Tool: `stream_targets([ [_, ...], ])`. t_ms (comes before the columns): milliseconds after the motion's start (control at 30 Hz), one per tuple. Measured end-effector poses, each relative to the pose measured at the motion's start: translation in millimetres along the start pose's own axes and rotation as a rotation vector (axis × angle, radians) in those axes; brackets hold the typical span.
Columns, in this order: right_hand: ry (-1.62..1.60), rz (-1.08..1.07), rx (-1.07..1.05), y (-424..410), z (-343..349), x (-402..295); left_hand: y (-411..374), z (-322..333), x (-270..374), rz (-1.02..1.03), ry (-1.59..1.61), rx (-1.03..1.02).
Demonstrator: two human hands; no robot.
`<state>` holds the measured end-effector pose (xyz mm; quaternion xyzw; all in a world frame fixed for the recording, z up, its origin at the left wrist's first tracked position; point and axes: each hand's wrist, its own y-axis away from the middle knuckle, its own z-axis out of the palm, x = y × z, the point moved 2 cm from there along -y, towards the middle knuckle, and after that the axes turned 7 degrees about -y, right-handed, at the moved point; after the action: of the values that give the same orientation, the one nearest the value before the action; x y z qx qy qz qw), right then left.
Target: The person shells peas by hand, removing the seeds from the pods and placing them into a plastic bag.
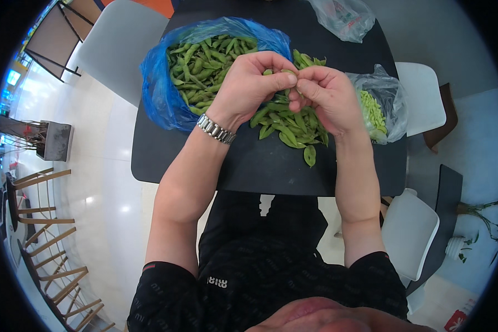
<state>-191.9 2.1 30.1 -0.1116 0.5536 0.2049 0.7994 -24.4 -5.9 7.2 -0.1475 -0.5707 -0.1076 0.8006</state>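
My left hand (259,81), with a metal-band watch (216,129) at its wrist, pinches a green soybean pod (289,72) between thumb and forefinger. My right hand (330,93) meets it fingertip to fingertip at the pod's end, and the fingers hide most of the pod. Under both hands lies a loose heap of flat green pods (290,124). To the left, a blue plastic bag (153,97) stands open, full of plump unopened pods (199,70). Beside my right hand, a clear plastic bag (396,101) holds pale green shelled beans (372,110).
The black table (274,174) has rounded corners. At its far right lies a crumpled translucent bag (344,18) bearing writing. A grey chair (118,45) stands to the left, and white chairs (421,97) stand to the right. A planter (54,141) sits on the floor.
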Motion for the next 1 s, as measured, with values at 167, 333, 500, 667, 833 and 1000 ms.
stream_targets([
  [167,0.168,-0.339,0.166,4,-6,5,-1,10,-4,0.004,0.165,0.043],
  [333,0.422,-0.406,0.290,2,-5,11,0,9,-11,0.028,0.169,0.094],
  [500,0.419,-0.438,0.301,5,-5,12,-1,12,-10,0.019,0.112,0.065],
  [667,0.346,-0.443,0.248,3,-4,18,1,9,-12,0.090,0.082,0.076],
  [833,0.356,-0.473,0.219,2,-5,17,-1,12,-10,0.074,0.077,0.077],
  [1000,0.380,-0.455,0.229,2,-4,14,-1,11,-12,0.114,0.123,0.049],
])
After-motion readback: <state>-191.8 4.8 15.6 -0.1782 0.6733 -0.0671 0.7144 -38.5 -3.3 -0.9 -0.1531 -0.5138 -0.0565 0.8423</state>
